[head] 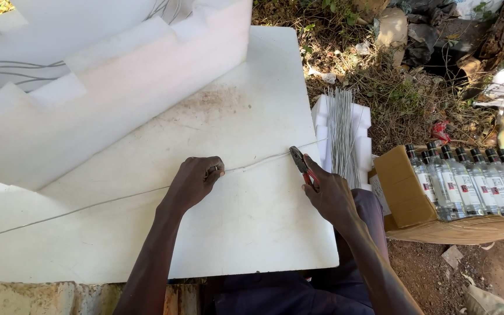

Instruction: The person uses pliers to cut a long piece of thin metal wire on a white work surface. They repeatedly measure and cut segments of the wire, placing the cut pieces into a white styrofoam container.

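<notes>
In the head view, a long thin grey metal wire (pixel 147 193) is seen stretched across a flat white foam board (pixel 246 233) that serves as the counter. The wire is pinched against the board by the left hand (pixel 196 178), whose grip is closed down on it near the board's middle. Towards the board's right edge, a pair of red-handled pliers (pixel 302 166) is held in the right hand (pixel 329 192); that grip is wrapped tight round the handles, and the jaws are set at the wire, though whether they have bitten through cannot be told. Just beyond the board's right edge, a bundle of straight cut grey wire lengths (pixel 342 131) is laid on a stepped white foam block (pixel 361 119). Further right of the board, a brown cardboard box (pixel 403 192) of clear glass bottles with dark caps (pixel 468 181) is tilted on the ground. At the board's far left, large white foam packing pieces (pixel 106 93) are stacked. It is judged that the taut wire could spring back if cut carelessly, and the soft foam could be gouged by the pliers.
</notes>
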